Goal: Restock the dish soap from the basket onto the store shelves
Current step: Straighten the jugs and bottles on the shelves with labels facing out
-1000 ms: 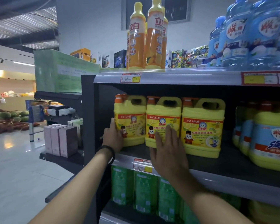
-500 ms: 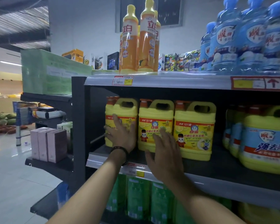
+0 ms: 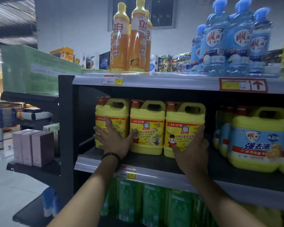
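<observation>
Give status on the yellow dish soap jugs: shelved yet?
Done: three yellow jugs, left jug, middle jug and right jug, stand in a row on the middle shelf. In hand: left hand presses flat on the left jug; right hand grips the right jug's side, likely squaring the row. Left: unknown, the basket is out of view.

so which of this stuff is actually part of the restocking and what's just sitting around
Part of the job:
left yellow jug, left hand pressing flat on it
middle yellow jug
right yellow jug, right hand gripping its side
middle shelf

Just sitting around:
orange bottles
blue bottles
blue-label jugs
green pouches
pink boxes
</observation>
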### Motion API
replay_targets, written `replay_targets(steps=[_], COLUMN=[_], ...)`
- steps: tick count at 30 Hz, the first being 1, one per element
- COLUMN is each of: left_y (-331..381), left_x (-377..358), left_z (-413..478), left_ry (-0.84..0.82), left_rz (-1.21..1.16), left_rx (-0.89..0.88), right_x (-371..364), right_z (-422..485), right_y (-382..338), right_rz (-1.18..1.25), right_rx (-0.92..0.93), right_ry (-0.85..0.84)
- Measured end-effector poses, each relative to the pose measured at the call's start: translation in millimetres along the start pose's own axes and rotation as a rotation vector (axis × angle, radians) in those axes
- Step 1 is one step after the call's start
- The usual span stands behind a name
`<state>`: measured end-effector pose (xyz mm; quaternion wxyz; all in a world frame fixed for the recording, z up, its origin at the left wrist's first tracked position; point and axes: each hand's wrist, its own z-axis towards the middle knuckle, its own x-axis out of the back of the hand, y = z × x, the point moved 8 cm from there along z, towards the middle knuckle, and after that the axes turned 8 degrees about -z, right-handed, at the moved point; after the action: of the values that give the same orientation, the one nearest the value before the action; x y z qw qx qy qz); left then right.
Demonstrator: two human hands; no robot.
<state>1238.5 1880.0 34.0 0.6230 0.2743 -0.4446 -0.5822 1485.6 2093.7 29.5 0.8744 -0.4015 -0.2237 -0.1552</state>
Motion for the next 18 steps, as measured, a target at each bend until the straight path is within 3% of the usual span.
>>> replay_targets(steps=[14, 18], left_y=[-1, 9], left_x=[-4, 9], left_z=[3, -2], left_ry=[-0.105, -0.102], left_rz=[0.247, 0.313], left_rx=[0.113, 0.119], right_x=[-4, -3], right_z=[-5, -1], right_y=[-4, -7], right_rz=[0.026, 0.026], right_rx=[0.06, 0.025], right_ry=[-0.035, -0.166])
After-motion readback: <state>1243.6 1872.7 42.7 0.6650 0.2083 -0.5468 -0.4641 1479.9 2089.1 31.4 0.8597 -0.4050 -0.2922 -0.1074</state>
